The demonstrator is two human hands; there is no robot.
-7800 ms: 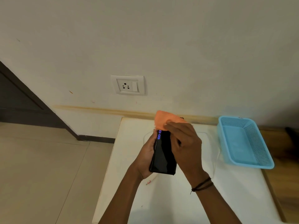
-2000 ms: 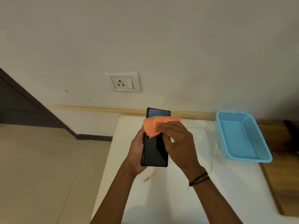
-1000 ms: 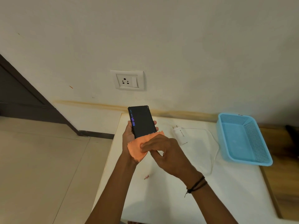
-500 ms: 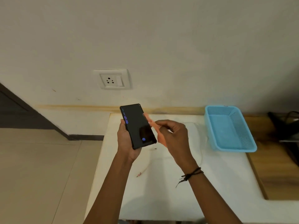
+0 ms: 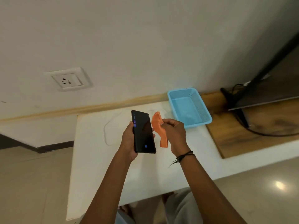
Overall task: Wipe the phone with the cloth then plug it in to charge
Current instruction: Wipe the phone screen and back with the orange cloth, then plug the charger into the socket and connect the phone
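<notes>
My left hand (image 5: 128, 141) holds a black phone (image 5: 143, 131) upright above the white table (image 5: 90, 159), screen facing me with blue digits lit near its top. Just right of it, my right hand (image 5: 175, 135) pinches an orange cloth (image 5: 159, 129) that hangs clear of the phone. A white charger cable (image 5: 107, 133) loops on the table behind the phone; the charger block is hidden. A white wall socket (image 5: 68, 80) sits on the wall at upper left.
A light blue plastic basket (image 5: 189, 107) stands on the table at the back right. Beyond it lies a wooden surface (image 5: 252, 131) with a dark screen (image 5: 273, 78) and black cables. Tiled floor lies to the left of the table.
The cloth has come off the phone: it was wiping the lower screen a second ago and now hangs in my right hand beside it. The view has swung right and tilted.
</notes>
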